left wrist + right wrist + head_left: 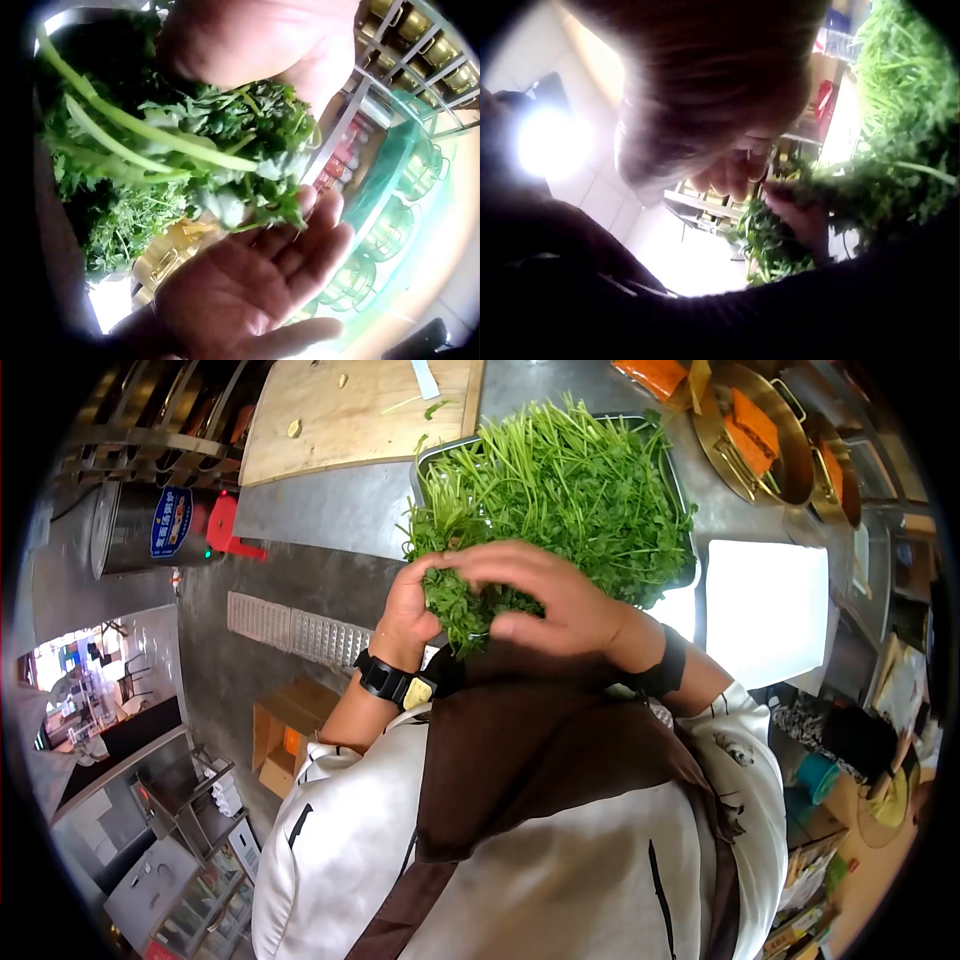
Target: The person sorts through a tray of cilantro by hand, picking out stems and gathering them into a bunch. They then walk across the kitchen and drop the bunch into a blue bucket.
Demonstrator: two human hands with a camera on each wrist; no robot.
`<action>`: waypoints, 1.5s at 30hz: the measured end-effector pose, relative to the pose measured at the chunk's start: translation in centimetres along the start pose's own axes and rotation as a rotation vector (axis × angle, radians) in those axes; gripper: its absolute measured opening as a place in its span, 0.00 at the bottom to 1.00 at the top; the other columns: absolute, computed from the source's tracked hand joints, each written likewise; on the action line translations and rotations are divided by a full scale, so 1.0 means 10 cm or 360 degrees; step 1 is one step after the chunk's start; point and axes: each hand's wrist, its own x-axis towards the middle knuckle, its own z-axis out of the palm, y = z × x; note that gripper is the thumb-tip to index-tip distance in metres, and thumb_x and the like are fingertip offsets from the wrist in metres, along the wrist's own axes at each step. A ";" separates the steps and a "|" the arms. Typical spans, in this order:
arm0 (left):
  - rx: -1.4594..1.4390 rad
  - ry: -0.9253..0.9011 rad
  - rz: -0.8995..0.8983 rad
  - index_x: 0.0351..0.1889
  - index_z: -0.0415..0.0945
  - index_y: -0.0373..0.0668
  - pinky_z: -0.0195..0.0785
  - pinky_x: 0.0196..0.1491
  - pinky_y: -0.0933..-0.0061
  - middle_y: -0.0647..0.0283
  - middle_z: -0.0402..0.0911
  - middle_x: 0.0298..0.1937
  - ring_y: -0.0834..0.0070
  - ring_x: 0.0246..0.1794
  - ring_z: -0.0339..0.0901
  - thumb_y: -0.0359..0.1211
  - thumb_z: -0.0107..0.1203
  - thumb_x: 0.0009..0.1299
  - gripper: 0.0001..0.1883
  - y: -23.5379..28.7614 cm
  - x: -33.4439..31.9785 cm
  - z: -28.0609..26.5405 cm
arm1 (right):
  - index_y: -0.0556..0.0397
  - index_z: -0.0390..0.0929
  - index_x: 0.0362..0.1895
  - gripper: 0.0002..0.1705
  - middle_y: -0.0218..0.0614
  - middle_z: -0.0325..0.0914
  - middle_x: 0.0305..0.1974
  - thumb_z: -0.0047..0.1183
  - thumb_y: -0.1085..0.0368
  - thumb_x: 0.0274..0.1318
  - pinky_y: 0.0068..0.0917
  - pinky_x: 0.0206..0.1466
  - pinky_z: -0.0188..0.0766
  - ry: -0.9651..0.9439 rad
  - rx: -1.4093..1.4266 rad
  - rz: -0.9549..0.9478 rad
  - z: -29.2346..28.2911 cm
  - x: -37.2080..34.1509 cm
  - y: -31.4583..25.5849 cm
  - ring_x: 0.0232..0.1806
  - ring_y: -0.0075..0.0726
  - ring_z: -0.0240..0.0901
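Metal counter [330, 518] beyond, right hand [560, 600] curves beside greens [455, 608].

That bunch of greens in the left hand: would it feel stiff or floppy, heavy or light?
The bunch of greens is probably light for its size, being mostly small, thin leaves. It would likely flop at the leafy end, which spills loosely past the left hand. Single sprigs might slip out, since no tie is visible.

Head view faces down; close wrist views share greens [180, 150].
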 end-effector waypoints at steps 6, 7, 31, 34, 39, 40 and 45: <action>-0.0244 0.0103 0.0056 0.43 0.65 0.43 0.54 0.26 0.77 0.73 0.62 0.24 0.80 0.22 0.60 0.32 0.50 0.59 0.14 0.01 -0.09 0.12 | 0.55 0.68 0.53 0.20 0.41 0.73 0.42 0.48 0.70 0.53 0.28 0.41 0.68 0.0366 0.0238 0.0867 -0.02 -0.10 0.66 0.35 0.34 0.71; -0.0186 0.0085 0.0065 0.46 0.66 0.42 0.54 0.26 0.77 0.74 0.62 0.23 0.81 0.21 0.60 0.33 0.50 0.59 0.16 0.02 -0.09 0.12 | 0.55 0.68 0.53 0.19 0.39 0.74 0.41 0.47 0.70 0.55 0.27 0.39 0.68 0.0204 0.0280 0.1027 0.00 -0.12 0.74 0.32 0.33 0.70; 0.0062 0.0410 0.0589 0.32 0.70 0.42 0.49 0.16 0.82 0.76 0.50 0.11 0.84 0.10 0.48 0.31 0.53 0.51 0.10 0.31 -0.53 0.21 | 0.51 0.76 0.32 0.07 0.43 0.74 0.25 0.49 0.63 0.51 0.40 0.31 0.69 0.0756 -0.0878 0.1006 -0.30 -0.23 0.98 0.27 0.49 0.73; -0.0164 0.0006 0.0693 0.36 0.66 0.46 0.57 0.19 0.81 0.76 0.62 0.18 0.87 0.11 0.56 0.32 0.50 0.60 0.07 0.45 -0.66 0.04 | 0.52 0.76 0.36 0.09 0.41 0.75 0.33 0.51 0.62 0.51 0.39 0.33 0.69 0.0807 -0.1124 0.0907 -0.35 -0.22 0.92 0.32 0.49 0.73; -0.0272 -0.0320 0.0762 0.38 0.66 0.46 0.57 0.21 0.83 0.76 0.62 0.22 0.88 0.18 0.59 0.32 0.50 0.62 0.08 0.52 -0.73 0.02 | 0.51 0.75 0.38 0.10 0.36 0.73 0.38 0.53 0.64 0.49 0.35 0.39 0.68 0.0697 -0.1416 0.0233 -0.25 -0.03 0.60 0.39 0.45 0.72; -0.0279 -0.0319 0.0766 0.38 0.66 0.46 0.57 0.21 0.83 0.76 0.62 0.22 0.88 0.18 0.59 0.32 0.50 0.62 0.08 0.51 -0.73 0.01 | 0.50 0.75 0.37 0.10 0.35 0.73 0.38 0.54 0.65 0.47 0.34 0.40 0.67 0.0474 -0.1442 -0.0134 -0.22 -0.02 0.58 0.39 0.43 0.71; -0.0250 -0.0146 0.0806 0.39 0.65 0.45 0.55 0.21 0.83 0.76 0.61 0.23 0.87 0.17 0.56 0.33 0.50 0.62 0.09 0.47 -0.72 0.01 | 0.48 0.76 0.32 0.08 0.31 0.69 0.30 0.56 0.63 0.45 0.34 0.45 0.58 -0.0295 -0.0949 -0.0052 0.07 -0.03 0.73 0.40 0.38 0.64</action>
